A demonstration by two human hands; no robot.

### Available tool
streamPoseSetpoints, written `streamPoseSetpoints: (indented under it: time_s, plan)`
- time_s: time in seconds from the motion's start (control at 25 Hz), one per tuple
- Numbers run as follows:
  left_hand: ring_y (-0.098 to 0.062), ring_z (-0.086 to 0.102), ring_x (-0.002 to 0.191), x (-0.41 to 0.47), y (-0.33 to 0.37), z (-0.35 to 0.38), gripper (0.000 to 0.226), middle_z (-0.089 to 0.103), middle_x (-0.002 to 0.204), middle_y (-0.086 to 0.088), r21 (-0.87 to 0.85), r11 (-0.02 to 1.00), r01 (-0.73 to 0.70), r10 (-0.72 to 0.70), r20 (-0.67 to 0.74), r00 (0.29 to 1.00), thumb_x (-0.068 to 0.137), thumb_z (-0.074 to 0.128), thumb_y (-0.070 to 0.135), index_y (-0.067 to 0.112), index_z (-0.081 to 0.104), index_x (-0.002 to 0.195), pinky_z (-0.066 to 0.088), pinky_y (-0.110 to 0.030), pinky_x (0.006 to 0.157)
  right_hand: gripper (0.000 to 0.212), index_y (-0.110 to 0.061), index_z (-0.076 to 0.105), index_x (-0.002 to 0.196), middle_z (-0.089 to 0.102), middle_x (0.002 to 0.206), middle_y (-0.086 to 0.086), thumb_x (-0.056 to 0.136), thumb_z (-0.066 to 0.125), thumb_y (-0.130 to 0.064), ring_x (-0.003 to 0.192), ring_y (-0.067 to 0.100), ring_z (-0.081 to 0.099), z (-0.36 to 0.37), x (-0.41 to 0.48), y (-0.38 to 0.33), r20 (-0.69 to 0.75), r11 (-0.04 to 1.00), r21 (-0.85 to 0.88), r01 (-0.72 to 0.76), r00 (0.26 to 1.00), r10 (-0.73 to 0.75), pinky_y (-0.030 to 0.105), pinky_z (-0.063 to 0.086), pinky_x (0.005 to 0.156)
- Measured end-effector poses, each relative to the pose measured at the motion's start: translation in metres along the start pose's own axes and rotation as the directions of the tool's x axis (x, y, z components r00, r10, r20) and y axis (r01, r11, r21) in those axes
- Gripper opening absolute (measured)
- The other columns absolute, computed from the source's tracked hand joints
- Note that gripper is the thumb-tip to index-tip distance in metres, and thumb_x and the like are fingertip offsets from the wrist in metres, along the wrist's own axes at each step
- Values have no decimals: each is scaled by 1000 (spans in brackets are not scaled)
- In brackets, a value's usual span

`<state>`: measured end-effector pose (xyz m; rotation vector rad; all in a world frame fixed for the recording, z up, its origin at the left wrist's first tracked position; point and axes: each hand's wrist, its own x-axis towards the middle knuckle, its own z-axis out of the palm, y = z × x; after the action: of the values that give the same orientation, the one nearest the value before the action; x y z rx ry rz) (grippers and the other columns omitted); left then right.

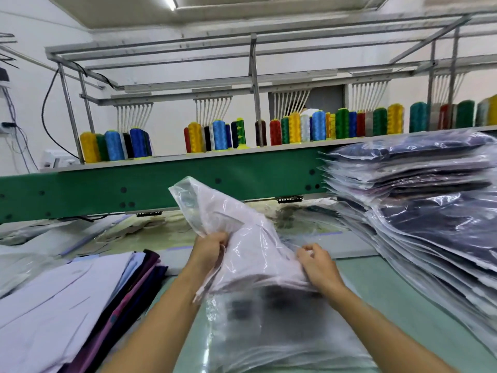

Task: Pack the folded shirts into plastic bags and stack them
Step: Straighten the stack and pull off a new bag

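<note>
A pale pink folded shirt sits inside a clear plastic bag (236, 238) that I hold tilted up over the table's middle. My left hand (208, 250) grips the bag's left edge near its open end. My right hand (316, 261) pinches the bag and shirt at the right edge. Below my hands lies a pile of clear empty bags (269, 332). A pile of folded shirts (80, 305), white on top with dark and purple ones under it, lies at the left. A tall stack of bagged dark shirts (430, 224) stands at the right.
A green machine beam (134, 187) runs across behind the table, with a shelf of coloured thread cones (209, 138) above it. The pale green table top (390, 292) shows between the bags and the right stack. Loose plastic and fabric lie under the beam.
</note>
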<state>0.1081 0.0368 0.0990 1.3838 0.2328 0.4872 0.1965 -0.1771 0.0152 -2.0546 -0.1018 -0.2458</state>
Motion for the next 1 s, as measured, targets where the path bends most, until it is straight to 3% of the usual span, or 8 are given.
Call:
streamPoseSetpoints:
  time_s: [0.12,0.28,0.36,0.44,0.52,0.8,0.92,1.0]
  plan:
    - [-24,48,69,2,37,12,19,47,72,-11,90,993,-72,59,143,988,91,52,-10,5,56,80,42,-33,63,52,-17,61,133,64,130,1,99,47,-54,121,22,59,-22,16,-12,280,980,131,-148,954,106,37,41,106]
    - [-21,45,54,2,71,25,24,52,64,-12,87,976,-198,171,250,953,90,46,-16,6,56,87,38,-27,46,63,-13,65,127,68,128,12,88,63,-63,118,31,65,-44,21,-12,594,776,443,-449,796,122,42,46,107]
    - [-12,43,41,0,80,27,26,49,51,-3,108,974,-198,166,250,954,87,44,-18,4,53,77,34,-19,37,58,-9,69,119,71,120,13,82,74,-53,109,28,68,-53,24,-19,451,849,401,-343,881,143,38,50,99]
    - [-6,33,30,1,87,23,25,40,40,4,136,974,-181,157,170,973,77,46,-14,-2,38,58,27,-14,33,47,-4,64,115,72,106,14,82,79,-34,86,24,68,-65,29,-31,119,893,403,-199,979,165,30,54,74]
    - [-11,29,38,0,90,19,24,37,41,3,190,964,-188,177,73,982,60,52,0,1,30,52,26,-17,37,44,-2,55,119,68,99,13,84,76,-17,76,20,63,-92,31,-48,-57,900,429,-70,993,104,24,50,57]
    - [-14,35,58,-18,77,64,10,42,68,-5,353,914,-201,174,109,979,91,47,-5,-1,52,84,31,-10,39,36,-9,53,119,68,100,14,91,70,-26,86,30,69,-214,43,-69,-196,998,20,59,979,-54,46,58,79]
    - [-17,37,62,-35,73,119,9,46,80,-11,262,959,-110,87,98,991,90,48,4,0,56,93,35,-27,50,48,-8,48,132,66,116,18,94,67,-31,88,28,63,-269,43,-45,-255,988,-152,16,965,-55,49,55,80]
    - [-24,48,73,-48,66,160,32,57,95,-18,209,977,-50,24,127,992,91,49,10,-5,60,117,32,-32,59,60,-7,42,143,59,132,18,95,65,-32,100,28,58,-304,45,-25,-340,968,-250,-30,939,-59,42,50,86]
